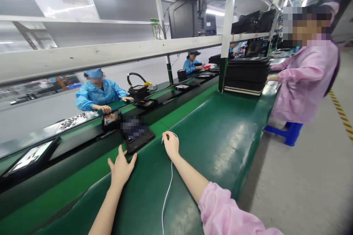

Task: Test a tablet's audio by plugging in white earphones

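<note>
White cable [171, 187] rises to the right hand [171, 146], its fingers [166, 137] pinched closed on the cable to lift it off the green bench [215, 143], while the open left hand [120, 167] rests spread at 7 o'clock from a flat black case [139, 141].

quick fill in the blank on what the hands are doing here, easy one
The right hand pinches a thin ____ cable.
The sleeve on the right arm is ____.
The left hand rests on a ____ work surface.
The nearest person across the line wears a ____ gown.

Missing words: white; pink; green; blue
</note>
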A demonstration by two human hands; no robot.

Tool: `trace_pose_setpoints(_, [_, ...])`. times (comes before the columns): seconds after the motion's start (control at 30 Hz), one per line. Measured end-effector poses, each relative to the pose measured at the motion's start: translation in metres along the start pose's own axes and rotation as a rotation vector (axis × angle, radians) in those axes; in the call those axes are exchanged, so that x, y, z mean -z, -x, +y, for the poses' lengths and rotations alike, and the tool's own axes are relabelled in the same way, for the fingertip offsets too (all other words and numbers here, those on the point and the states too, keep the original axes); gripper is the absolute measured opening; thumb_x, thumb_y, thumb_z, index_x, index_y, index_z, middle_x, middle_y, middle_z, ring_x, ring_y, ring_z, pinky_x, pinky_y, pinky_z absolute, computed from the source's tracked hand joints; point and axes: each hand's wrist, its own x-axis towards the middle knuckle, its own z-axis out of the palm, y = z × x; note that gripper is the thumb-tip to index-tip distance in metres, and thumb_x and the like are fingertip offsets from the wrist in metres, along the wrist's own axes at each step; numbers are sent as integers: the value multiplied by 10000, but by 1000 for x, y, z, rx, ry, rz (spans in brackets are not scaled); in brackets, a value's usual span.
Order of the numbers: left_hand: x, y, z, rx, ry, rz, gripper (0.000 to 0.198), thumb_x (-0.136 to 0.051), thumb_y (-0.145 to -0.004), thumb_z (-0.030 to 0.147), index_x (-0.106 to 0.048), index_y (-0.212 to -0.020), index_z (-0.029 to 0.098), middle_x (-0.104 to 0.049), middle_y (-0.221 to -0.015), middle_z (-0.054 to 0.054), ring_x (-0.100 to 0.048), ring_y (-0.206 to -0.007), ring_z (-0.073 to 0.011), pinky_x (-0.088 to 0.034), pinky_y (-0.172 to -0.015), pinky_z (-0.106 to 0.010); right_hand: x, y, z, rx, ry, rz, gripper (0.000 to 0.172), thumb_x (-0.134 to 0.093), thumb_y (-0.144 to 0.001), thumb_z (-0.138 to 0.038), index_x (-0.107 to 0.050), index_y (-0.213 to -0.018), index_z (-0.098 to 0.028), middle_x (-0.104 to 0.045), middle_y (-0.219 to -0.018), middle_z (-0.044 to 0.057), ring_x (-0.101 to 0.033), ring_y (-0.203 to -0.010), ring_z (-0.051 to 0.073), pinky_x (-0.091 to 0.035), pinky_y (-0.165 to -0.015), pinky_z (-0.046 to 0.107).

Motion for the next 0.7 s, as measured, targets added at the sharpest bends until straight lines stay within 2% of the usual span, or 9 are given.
trace_pose_setpoints(0.13, [-3, -1, 1, -24, -8, 19, 793, -381, -823, 517, -307, -1430, 13, -657, -1184, -230, -562, -1198, -380, -152, -1114, -659, -2, 0, -3, -56, 2, 45, 300, -404, -876, -381, -482, -621, -243, -593, -639, 3, -557, -647, 216, -399, -692, 309])
trace_pose_setpoints(0.3, [-4, -4, -2, -57, -6, 114, 628, -390, -842, 461, -478, -1307, 48, -693, -1074, -204, -625, -1092, -342, -252, -1104, -612, -2, -2, -4, -110, -48, 61, 289, -423, -848, -407, -508, -622, -247, -587, -618, 8, -561, -657, 236, -400, -715, 331])
trace_pose_setpoints(0.43, [-3, -1, -2, -141, 32, 201, 425, -420, -841, 414, -611, -1105, 141, -712, -1039, -168, -635, -1062, -316, -208, -1131, -595, -2, 0, -6, -111, -125, 23, 288, -445, -842, -421, -515, -625, -245, -586, -612, 4, -558, -628, 228, -413, -689, 331])
trace_pose_setpoints(0.57, [-4, 16, 1, -247, 111, 262, 328, -437, -857, 419, -653, -947, 189, -721, -1029, -138, -645, -1026, -293, -122, -1161, -578, -16, 24, -21, -55, -262, -137, 292, -474, -838, -433, -523, -625, -239, -580, -589, -6, -554, -564, 203, -425, -600, 308])
trace_pose_setpoints(0.7, [-9, 35, 2, -297, 202, 256, 337, -435, -872, 455, -652, -957, 212, -739, -955, -98, -679, -919, -262, -184, -1142, -594, -38, 59, -36, 3, -425, -366, 242, -550, -803, -409, -596, -645, -232, -638, -642, 0, -609, -605, 200, -474, -593, 297])
